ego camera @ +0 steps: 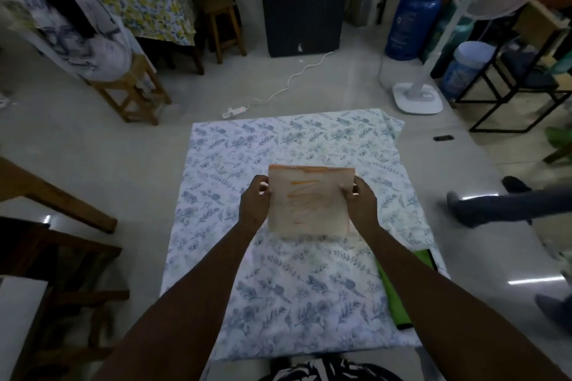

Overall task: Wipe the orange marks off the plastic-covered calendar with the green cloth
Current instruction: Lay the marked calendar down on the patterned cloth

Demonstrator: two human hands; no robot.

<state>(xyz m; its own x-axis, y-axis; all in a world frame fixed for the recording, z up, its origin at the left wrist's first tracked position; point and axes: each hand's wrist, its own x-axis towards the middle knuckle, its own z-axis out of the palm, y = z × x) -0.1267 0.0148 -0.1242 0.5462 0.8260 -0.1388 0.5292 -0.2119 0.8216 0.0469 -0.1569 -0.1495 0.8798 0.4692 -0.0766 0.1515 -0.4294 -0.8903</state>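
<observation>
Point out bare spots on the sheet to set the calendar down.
Sheet is bare everywhere except its right edge, where the green cloth lies. Widest patches: ahead of the calendar, and between the forearms. Both hands hold it.

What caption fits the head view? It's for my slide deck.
Both hands, left hand and right hand, hold the orange-marked calendar above the floral sheet; green cloth waits.

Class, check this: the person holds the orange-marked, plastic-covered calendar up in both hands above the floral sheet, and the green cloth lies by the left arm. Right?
Not quite. The head view shows the green cloth by the right arm, at the floral sheet's right edge. The rest stands: left hand and right hand hold the orange-marked, plastic-covered calendar.
</observation>
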